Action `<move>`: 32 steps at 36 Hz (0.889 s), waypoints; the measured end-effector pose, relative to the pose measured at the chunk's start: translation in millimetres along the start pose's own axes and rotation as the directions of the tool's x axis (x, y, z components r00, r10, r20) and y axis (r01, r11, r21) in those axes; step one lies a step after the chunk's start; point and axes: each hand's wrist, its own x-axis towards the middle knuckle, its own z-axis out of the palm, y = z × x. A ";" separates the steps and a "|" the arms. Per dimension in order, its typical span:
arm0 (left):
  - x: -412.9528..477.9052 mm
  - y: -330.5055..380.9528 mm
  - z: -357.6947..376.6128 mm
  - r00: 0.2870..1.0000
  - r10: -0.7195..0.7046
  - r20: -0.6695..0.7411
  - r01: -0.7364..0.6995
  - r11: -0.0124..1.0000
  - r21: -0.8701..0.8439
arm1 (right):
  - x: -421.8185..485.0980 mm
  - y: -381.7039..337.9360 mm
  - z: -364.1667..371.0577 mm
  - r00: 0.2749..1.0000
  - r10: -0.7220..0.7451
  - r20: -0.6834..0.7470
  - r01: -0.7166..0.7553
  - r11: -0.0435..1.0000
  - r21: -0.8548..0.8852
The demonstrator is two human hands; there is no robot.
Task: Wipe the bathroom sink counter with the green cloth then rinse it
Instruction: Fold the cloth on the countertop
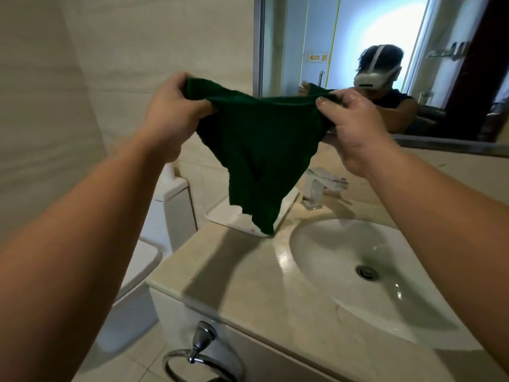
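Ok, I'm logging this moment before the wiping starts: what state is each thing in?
Dark green cloth: held up, spread, off the counter.
Left hand: pinching one top corner.
Right hand: pinching the other corner.
Chrome faucet: no water running.
White oval sink basin: unfilled, drain open.
Beige stone counter: bare in front.
White rectangular tray: beneath the cloth's tip.

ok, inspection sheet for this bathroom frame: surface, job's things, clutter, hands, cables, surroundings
Surface: beige counter, glossy; basin empty, tap not running.
Job's things: green cloth spread in the air above the counter.
Clutter: white tray behind the cloth.
Hands: left hand and right hand each pinch a top corner.
Cables: nothing seen.
Surroundings: mirror, toilet left, towel ring below.
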 end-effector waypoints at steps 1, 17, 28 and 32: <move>-3.7 2.9 -6.1 0.998 -0.019 0.056 0.020 1.000 -0.003 | -4.5 -2.1 -1.3 0.998 0.017 0.067 -0.016 1.000 -0.007; -103.5 -113.2 -22.8 0.164 -0.698 0.697 0.534 0.657 0.532 | -87.7 110.0 -16.7 0.298 0.823 0.484 -0.473 0.568 -0.673; -84.3 -153.9 -27.3 0.578 -0.787 0.217 0.537 0.567 0.625 | -56.5 156.7 14.6 0.791 0.561 0.244 -0.287 0.692 -0.663; -82.1 -161.2 -19.9 0.613 -0.763 0.208 0.429 0.542 0.723 | -48.8 178.0 24.6 0.843 0.457 0.285 -0.013 0.547 -0.837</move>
